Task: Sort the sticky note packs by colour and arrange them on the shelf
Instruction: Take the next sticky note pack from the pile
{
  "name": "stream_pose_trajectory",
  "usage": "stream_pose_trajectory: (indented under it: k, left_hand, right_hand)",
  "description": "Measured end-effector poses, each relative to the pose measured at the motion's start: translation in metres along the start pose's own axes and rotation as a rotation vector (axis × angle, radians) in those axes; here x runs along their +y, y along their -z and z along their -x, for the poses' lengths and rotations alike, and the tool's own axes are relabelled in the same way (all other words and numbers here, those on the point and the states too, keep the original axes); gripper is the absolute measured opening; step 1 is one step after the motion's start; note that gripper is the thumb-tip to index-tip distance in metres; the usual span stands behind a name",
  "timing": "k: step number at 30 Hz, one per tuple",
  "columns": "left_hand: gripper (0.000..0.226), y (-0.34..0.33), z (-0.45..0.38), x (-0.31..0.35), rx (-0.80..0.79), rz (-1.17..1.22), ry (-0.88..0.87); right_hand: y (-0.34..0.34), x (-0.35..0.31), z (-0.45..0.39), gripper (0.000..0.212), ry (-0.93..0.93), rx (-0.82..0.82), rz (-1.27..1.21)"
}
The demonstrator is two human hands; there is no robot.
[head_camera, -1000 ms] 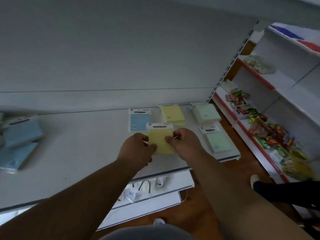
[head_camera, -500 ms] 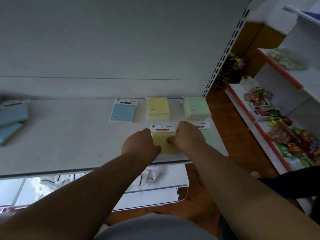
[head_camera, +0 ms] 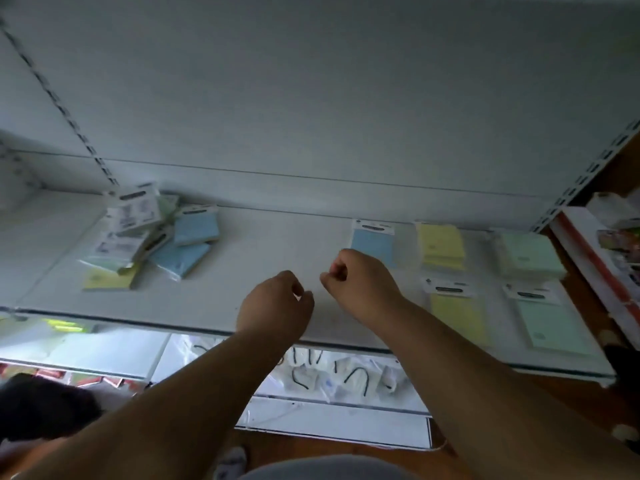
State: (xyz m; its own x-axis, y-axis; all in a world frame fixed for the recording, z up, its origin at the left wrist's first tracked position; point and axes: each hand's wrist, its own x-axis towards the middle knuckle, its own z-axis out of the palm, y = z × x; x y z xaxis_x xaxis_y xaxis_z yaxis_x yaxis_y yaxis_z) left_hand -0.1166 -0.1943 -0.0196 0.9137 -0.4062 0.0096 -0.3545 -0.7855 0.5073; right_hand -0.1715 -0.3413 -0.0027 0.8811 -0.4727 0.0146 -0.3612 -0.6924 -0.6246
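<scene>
Head view: left hand (head_camera: 277,303) and right hand (head_camera: 363,282) hover over the shelf (head_camera: 270,258), fingers curled, holding nothing. Sorted packs (head_camera: 441,245) lie right; the unsorted pile (head_camera: 149,233) lies left. Step judged: between placements. Next move calls for reaching left.

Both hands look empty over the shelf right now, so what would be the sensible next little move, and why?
Probably the left hand should reach left to the jumbled pile and take the loose blue pack on its right edge. Both it and the right hand hold nothing, blue, yellow and green packs are still heaped there, and the blue column on the right has just one pack.
</scene>
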Motion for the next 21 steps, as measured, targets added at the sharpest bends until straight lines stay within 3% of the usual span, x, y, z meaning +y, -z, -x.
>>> stream_pose_trajectory:
  k: [5, 8, 11, 13, 17, 21]
  left_hand:
    - [0.016, 0.063, -0.030, -0.100, 0.082, -0.023, 0.062]
    - [0.037, 0.093, -0.052, -0.149, 0.137, 0.014, 0.087]
    - [0.051, 0.110, -0.073, -0.177, 0.015, 0.018, 0.083]
    - [0.051, 0.117, -0.086, -0.182, -0.117, 0.146, 0.104]
    - [0.034, 0.123, -0.103, -0.180, -0.198, 0.385, 0.138]
    - [0.012, 0.118, -0.107, -0.182, -0.080, 0.575, 0.229]
  right_hand:
    - [-0.088, -0.097, -0.029, 0.015, -0.001, -0.100, -0.164]
    - [-0.128, -0.146, -0.056, 0.018, -0.071, -0.118, -0.242]
    - [-0.149, -0.172, -0.081, 0.035, -0.143, -0.148, -0.167]
    - [-0.153, -0.180, -0.094, 0.026, -0.161, -0.182, -0.107]
    - [-0.157, -0.186, -0.098, 0.018, -0.309, -0.031, -0.297]
    - [-0.154, -0.181, -0.081, 0.027, -0.465, 0.234, -0.483]
